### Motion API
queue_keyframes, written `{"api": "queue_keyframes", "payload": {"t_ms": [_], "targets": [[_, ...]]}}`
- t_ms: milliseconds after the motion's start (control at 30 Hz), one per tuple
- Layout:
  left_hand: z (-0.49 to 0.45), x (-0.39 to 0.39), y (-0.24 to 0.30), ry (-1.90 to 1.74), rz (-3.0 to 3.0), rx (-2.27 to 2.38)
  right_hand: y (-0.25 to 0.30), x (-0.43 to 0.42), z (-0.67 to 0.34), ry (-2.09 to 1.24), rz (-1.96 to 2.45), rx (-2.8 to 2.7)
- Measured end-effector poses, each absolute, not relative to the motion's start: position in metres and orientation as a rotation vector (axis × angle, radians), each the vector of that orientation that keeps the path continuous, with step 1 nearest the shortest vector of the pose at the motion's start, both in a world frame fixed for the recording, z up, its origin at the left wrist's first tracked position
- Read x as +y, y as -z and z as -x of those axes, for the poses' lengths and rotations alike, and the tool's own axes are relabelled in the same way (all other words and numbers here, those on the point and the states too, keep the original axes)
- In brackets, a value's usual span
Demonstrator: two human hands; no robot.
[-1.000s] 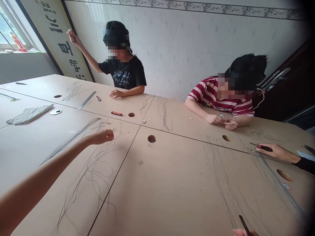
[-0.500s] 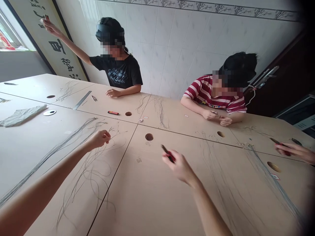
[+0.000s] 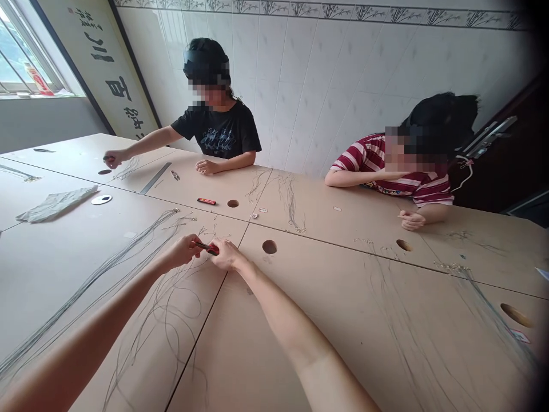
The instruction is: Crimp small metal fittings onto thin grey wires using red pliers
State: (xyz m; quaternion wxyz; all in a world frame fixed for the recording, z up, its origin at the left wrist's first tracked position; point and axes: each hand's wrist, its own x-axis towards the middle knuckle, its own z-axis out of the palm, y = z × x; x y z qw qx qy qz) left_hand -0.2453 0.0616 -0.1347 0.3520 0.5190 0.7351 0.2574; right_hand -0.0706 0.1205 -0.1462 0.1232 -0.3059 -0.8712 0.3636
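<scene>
Tan table [image 3: 326, 320], wires [image 3: 128, 252] strewn | right hand [image 3: 227, 256] grasps red tool [image 3: 209, 248], axis left-right, tip touching left hand [image 3: 183, 252] | left pinched, contents unclear

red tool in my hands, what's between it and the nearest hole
Only the right hand holding the red tool, then bare table to the hole; head view.

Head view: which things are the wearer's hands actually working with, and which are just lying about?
In use:
- left hand and right hand, closed together
- red tool between them
- loose wires beneath them

Lying about:
- ruler
- grey cloth
- disc
- red stick
</scene>
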Motion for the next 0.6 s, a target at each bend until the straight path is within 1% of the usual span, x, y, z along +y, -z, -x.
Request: {"api": "queue_keyframes", "payload": {"t_ms": [200, 600], "targets": [[0.251, 0.05, 0.122, -0.773, -1.277, 1.865, 0.154, 0.12, 0.076, -1.036, 0.947, -2.583], [0.257, -0.001, 0.063, -0.928, -1.217, 1.851, 0.156, 0.11, 0.072, -0.895, 0.933, -2.614]]}}
